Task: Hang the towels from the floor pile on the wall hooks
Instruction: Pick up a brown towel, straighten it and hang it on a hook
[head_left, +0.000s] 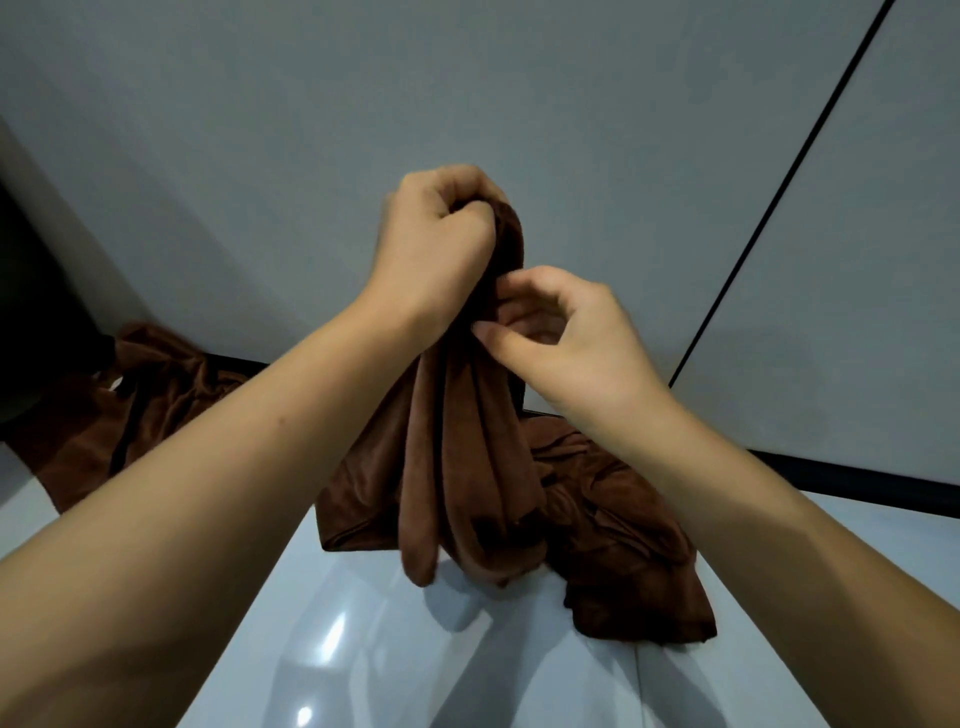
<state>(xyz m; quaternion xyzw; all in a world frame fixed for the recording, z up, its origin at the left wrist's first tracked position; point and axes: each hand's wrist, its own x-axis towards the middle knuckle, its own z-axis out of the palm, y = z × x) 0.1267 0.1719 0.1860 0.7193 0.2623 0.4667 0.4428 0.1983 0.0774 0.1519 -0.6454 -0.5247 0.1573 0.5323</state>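
Observation:
A brown towel (467, 467) hangs bunched in front of me, lifted off the floor. My left hand (441, 244) grips its top end in a fist. Just below and to the right, my right hand (561, 332) pinches a fold of the same towel with thumb and curled fingers. The towel's lower end dangles just above the floor. More brown towels lie in a pile (623, 530) on the floor behind it, and another heap of brown towels (145, 405) lies to the left by the wall. No wall hooks are in view.
A plain grey wall (467, 93) fills the upper view, with a thin black seam (779, 192) running diagonally at the right. A black skirting strip (857, 478) runs along the wall's foot. The floor (363, 649) is glossy white tile. A dark opening (31, 312) sits at far left.

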